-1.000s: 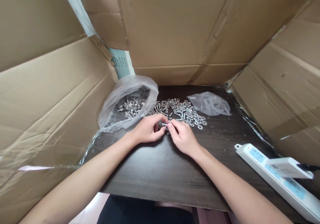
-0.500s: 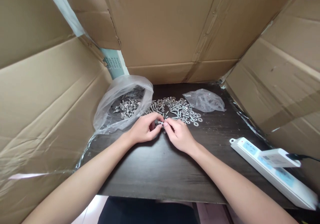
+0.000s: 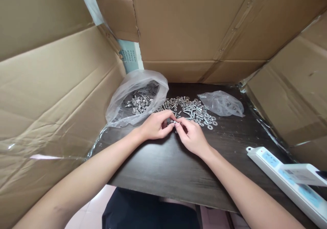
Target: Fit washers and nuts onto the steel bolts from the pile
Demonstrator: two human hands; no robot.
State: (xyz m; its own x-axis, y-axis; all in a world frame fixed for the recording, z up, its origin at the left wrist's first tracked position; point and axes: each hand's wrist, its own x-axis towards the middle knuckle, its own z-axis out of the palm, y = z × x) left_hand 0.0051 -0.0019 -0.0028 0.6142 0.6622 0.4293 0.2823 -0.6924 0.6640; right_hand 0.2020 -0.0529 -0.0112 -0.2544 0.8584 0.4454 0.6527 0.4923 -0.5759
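My left hand (image 3: 158,125) and my right hand (image 3: 191,133) meet fingertip to fingertip above the near edge of a loose pile of metal bolts, nuts and washers (image 3: 195,109). Between the pinched fingers is a small silver bolt (image 3: 173,122), partly covered by the fingertips. Both hands are closed on it; whether a nut or washer sits on it is too small to tell. Behind my left hand, an open clear plastic bag (image 3: 120,103) holds many assembled-looking metal bolts (image 3: 141,103).
A second, crumpled plastic bag (image 3: 224,103) lies at the back right of the dark table (image 3: 153,164). A white power strip (image 3: 283,178) with a plugged-in adapter runs along the right side. Cardboard walls (image 3: 184,25) enclose the left, back and right.
The view has shifted, so everything on the table appears further right. Both hands stay together, still pinching the small bolt, with only slight finger movement.
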